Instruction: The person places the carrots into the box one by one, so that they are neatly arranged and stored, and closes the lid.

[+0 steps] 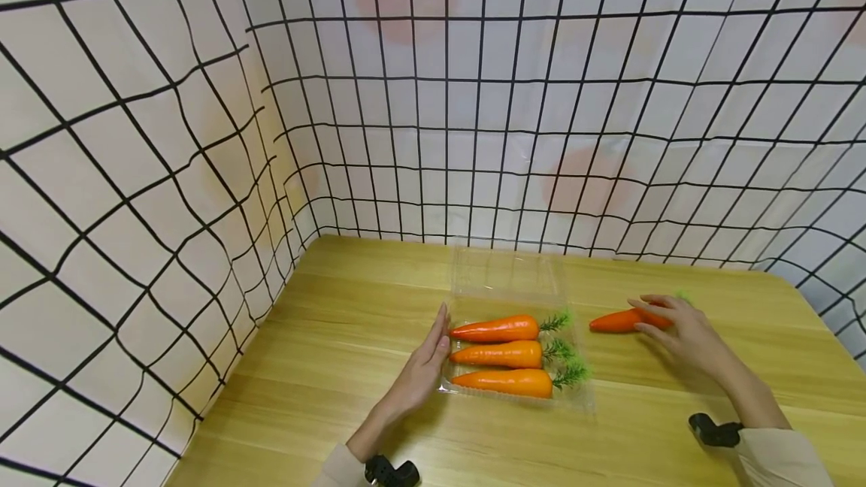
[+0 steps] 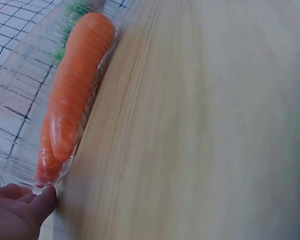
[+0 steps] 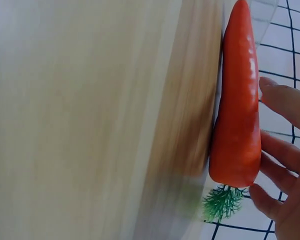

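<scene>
Nearest the viewpoint, light sleeves (image 1: 781, 457) led to both wrists, each wearing a black device (image 1: 715, 431). The left hand (image 1: 418, 376) was positioned at the left end of a clear tray (image 1: 578, 398), fingers extended along its edge and thumb near the corner. It enclosed nothing and appeared to serve as a steady for the tray.

The tray rested on the wooden tabletop (image 1: 271, 419) and contained three carrots in parallel: a near carrot (image 1: 504, 382), a middle carrot (image 1: 501, 354) and a far carrot (image 1: 497, 330), tips left, green tops right.

To the right of the tray, apart from it, a loose carrot (image 1: 616, 321) lay on the tabletop in the same orientation. The right hand (image 1: 690, 333) was placed palm-down over its thick end, fingers partly spread and lightly bent, not closed around it; firm fingertip contact could not be confirmed.

The step in hand was judged to be handling this carrot. If a lift was intended, the next move called for opposing thumb and fingers across the body, clear of the green top.

Beyond the carrots, the tray's clear lid (image 1: 507, 273) lay folded back; a grid-patterned cloth (image 1: 514, 107) formed the backdrop
</scene>
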Demonstrator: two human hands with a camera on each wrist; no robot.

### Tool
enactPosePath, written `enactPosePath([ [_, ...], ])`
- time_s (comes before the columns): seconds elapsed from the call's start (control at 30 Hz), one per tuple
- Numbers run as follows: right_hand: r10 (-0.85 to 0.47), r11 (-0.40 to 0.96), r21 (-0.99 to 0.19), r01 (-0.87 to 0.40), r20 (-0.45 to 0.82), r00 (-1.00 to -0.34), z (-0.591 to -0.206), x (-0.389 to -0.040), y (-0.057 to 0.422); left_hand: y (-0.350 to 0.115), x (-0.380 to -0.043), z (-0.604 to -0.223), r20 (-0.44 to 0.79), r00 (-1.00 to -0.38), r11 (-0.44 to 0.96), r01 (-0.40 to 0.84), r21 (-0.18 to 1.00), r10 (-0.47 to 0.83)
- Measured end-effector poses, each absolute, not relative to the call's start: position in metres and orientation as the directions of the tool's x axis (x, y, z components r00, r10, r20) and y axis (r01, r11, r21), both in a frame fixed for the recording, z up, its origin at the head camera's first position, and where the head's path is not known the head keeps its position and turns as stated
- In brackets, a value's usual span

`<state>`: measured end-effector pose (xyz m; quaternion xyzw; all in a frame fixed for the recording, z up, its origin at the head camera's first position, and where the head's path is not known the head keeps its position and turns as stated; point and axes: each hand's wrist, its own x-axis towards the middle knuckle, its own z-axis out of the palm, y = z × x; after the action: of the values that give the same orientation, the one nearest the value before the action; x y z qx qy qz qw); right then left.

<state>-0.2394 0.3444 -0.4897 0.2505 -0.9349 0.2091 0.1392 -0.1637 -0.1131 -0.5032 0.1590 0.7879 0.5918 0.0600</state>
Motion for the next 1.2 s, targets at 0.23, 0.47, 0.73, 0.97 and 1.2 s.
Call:
enactPosePath([
  [0.23,-0.359,0.841,-0.360,-0.403,0.184,-0.915,-0.490,-0.235,0.350,-0.113,-0.163,-0.503,0.094,-0.942,0.250,0.181,0.951,0.322],
  [0.47,-0.322,0.842,-0.390,-0.373,0.191,-0.927,-0.491,-0.232,0.352,-0.113,-0.164,-0.503,0.093,-0.944,0.260,0.181,0.948,0.315],
  [0.73,-0.347,0.836,-0.330,-0.438,0.300,-0.888,-0.496,-0.231,0.360,-0.113,-0.164,-0.503,0.091,-0.945,0.255,0.176,0.951,0.314],
  [0.97,-0.386,0.780,-0.363,-0.511,0.364,-0.848,-0.490,-0.228,0.362,-0.113,-0.164,-0.504,0.090,-0.945,0.252,0.174,0.952,0.313],
  [1.2,-0.368,0.756,-0.400,-0.519,0.395,-0.842,-0.479,-0.221,0.359,-0.113,-0.163,-0.504,0.088,-0.946,0.257,0.174,0.951,0.313],
])
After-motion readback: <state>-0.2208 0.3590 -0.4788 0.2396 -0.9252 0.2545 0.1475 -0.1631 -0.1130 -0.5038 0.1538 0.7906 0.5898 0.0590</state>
